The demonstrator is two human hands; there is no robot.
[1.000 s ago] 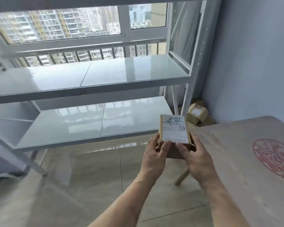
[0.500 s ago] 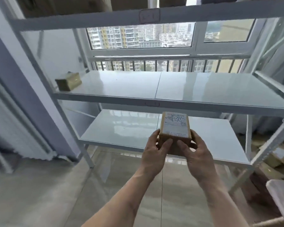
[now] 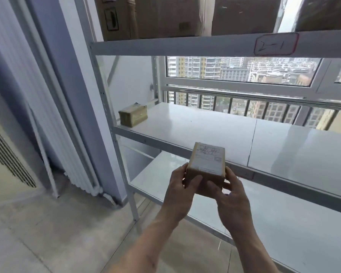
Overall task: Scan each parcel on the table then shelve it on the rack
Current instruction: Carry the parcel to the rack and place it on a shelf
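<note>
Parcel sat clamped betw. left hand & right hand, label up, prob. for reading; held just before rack mid shelf, near another parcel; shelving pending.

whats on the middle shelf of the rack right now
One small brown parcel sits at the far left end of the middle shelf; the rest in view is bare. The held parcel and both hands cover a bit of its front edge, and its right end runs out of frame.
</note>
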